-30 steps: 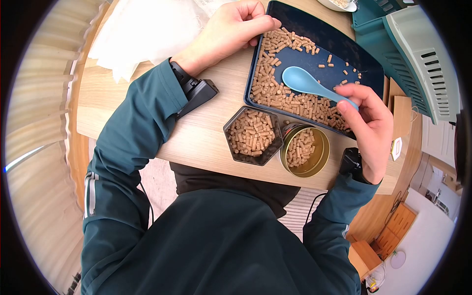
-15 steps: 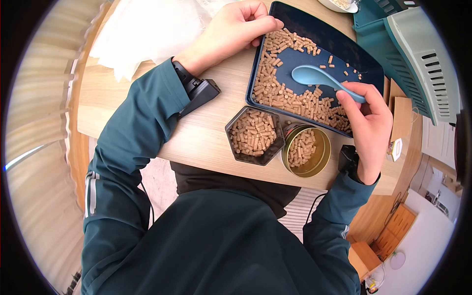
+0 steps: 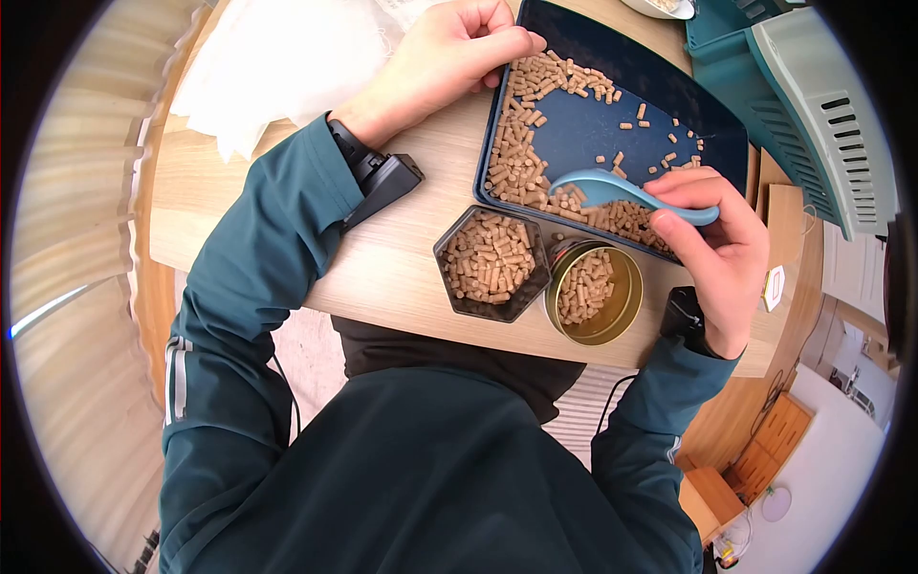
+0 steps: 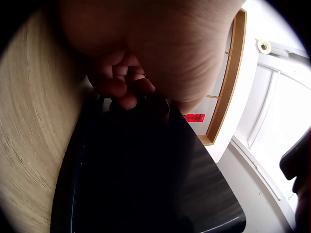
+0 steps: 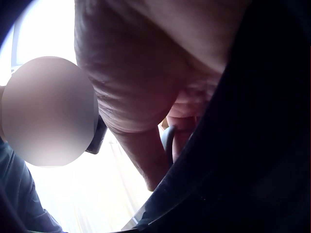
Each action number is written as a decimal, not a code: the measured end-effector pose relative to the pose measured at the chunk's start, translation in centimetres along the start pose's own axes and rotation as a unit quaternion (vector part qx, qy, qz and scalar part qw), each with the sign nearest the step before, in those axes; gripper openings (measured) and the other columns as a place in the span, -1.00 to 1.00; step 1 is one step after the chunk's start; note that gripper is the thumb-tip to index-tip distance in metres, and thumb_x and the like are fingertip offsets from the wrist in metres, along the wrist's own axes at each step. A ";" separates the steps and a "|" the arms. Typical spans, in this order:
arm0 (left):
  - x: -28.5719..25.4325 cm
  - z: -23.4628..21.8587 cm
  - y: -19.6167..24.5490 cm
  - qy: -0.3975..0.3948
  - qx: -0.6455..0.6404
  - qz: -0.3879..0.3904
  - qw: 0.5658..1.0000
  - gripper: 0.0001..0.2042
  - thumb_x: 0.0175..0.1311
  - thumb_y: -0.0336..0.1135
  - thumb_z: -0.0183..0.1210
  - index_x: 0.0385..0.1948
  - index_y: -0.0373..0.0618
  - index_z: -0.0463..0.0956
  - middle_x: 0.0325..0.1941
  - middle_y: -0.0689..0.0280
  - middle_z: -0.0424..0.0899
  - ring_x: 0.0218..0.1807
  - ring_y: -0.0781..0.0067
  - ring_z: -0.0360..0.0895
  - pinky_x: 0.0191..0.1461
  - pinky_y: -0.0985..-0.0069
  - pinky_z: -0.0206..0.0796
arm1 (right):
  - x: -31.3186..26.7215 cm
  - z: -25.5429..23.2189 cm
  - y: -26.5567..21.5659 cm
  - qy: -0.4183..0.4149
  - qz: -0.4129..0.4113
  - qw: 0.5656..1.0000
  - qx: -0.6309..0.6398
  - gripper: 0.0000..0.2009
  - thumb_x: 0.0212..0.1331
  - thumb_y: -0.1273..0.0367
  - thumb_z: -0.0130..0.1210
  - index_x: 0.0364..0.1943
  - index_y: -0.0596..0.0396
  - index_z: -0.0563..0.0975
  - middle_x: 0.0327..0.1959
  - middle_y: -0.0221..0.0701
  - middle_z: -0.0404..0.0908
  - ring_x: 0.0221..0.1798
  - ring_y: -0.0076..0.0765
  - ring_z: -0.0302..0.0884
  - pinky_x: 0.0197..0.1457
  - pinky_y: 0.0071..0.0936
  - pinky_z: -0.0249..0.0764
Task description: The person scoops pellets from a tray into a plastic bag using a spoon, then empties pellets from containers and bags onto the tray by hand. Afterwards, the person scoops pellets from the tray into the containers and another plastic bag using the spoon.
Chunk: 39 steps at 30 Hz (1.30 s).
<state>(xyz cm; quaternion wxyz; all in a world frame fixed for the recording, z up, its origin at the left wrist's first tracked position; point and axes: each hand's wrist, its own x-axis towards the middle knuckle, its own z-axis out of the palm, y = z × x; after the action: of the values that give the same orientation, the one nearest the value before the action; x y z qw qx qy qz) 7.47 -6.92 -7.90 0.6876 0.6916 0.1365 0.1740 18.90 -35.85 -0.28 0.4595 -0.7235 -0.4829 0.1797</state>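
Pellets (image 3: 521,158) of light brown pressed wood lie strewn in a dark blue rectangular plastic tray (image 3: 669,100) that sits on the pale wooden round table (image 3: 411,258), thickest along the tray's left side and near edge. Just off the tray's near edge, close to the table's near edge, stand a black hexagonal tin (image 3: 491,260) and, touching its right side, a round gold metal tin (image 3: 594,293), both holding pellets. The left hand (image 3: 445,57) rests at the tray's far left corner with its fingers curled onto the rim; the left wrist view shows those fingertips (image 4: 127,92) bent over the dark rim (image 4: 80,160), which the head view only hints at. The right hand (image 3: 712,253) pinches the handle of a light blue plastic spoon (image 3: 612,189) between thumb and curled fingers, the bowl tipped on edge among the pellets by the tray's near edge. Only the head view shows the spoon and tins clearly; the right wrist view is filled by the palm (image 5: 146,87) and the tray's dark underside, so the grip cannot be read there. A crumpled white plastic sheet (image 3: 277,67) lies at the table's far left, and a teal and grey slatted plastic crate (image 3: 813,105) stands beyond the tray's right side.
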 end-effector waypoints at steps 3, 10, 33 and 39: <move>-0.1 0.0 0.2 0.002 0.008 -0.003 1.000 -0.72 0.49 -0.33 0.21 -0.50 -0.08 0.42 -0.55 0.51 0.48 -0.48 0.76 0.33 -0.33 0.71 0.26 | -0.3 0.0 -0.4 0.023 0.109 0.987 0.112 -0.87 0.23 0.57 0.35 -0.19 0.24 0.65 -0.11 -0.28 0.74 -0.14 -0.48 0.66 0.00 -0.59 0.52; 0.0 0.1 0.0 0.002 -0.006 -0.003 1.000 -0.70 0.49 -0.32 0.23 -0.52 -0.07 0.40 -0.56 0.52 0.46 -0.49 0.77 0.32 -0.36 0.70 0.24 | 0.0 -1.1 0.9 0.073 0.160 0.976 0.127 -0.86 0.41 0.41 0.27 -0.16 0.23 0.64 -0.21 -0.33 0.73 -0.29 -0.52 0.66 -0.19 -0.55 0.57; 0.1 0.1 0.2 0.006 0.016 -0.006 1.000 -0.70 0.47 -0.29 0.26 -0.51 -0.06 0.41 -0.56 0.52 0.47 -0.49 0.76 0.33 -0.38 0.68 0.21 | -0.2 -1.5 0.9 0.118 0.020 0.974 0.193 -0.85 0.47 0.41 0.19 -0.08 0.23 0.56 -0.06 -0.17 0.67 -0.28 -0.47 0.55 -0.23 -0.54 0.48; 0.2 0.2 -0.2 0.000 -0.014 -0.004 1.000 -0.68 0.47 -0.28 0.27 -0.53 -0.06 0.40 -0.57 0.52 0.47 -0.51 0.76 0.33 -0.41 0.69 0.20 | 0.4 0.3 0.8 0.133 0.082 0.988 -0.009 -0.88 0.42 0.48 0.27 -0.08 0.20 0.61 -0.05 -0.39 0.70 -0.18 -0.66 0.55 -0.14 -0.68 0.47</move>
<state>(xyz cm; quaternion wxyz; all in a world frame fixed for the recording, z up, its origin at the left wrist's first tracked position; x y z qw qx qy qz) 7.74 -7.02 -8.13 0.6979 0.6814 0.1370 0.1728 19.26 -35.47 -1.00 0.4964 -0.7823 -0.3583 0.1148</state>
